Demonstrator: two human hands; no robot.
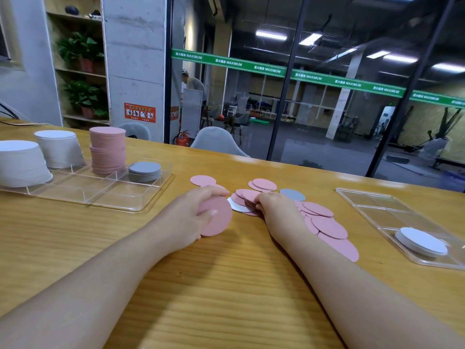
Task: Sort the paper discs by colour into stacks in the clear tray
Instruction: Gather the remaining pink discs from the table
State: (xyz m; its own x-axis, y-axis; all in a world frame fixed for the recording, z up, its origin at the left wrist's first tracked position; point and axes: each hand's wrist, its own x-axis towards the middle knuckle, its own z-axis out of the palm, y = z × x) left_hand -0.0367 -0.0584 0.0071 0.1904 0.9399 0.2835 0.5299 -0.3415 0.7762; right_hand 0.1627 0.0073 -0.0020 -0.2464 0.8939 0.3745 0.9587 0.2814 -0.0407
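From the head camera, the left hand (198, 212) curls round a bundle of pink discs (218, 220) held on edge on the wooden table (226, 285). The right hand (273, 210) pinches pink discs from the loose pile (324, 222). The clear tray (105, 195), far left, holds white, pink and grey stacks

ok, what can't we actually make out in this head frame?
- Head view: count of pink discs the left hand holds; only the top face shows.
- Discs under the right hand and forearm: covered.
- Leftmost white stack: cut by the left frame edge.
- Right tray: far end cut by the right edge.
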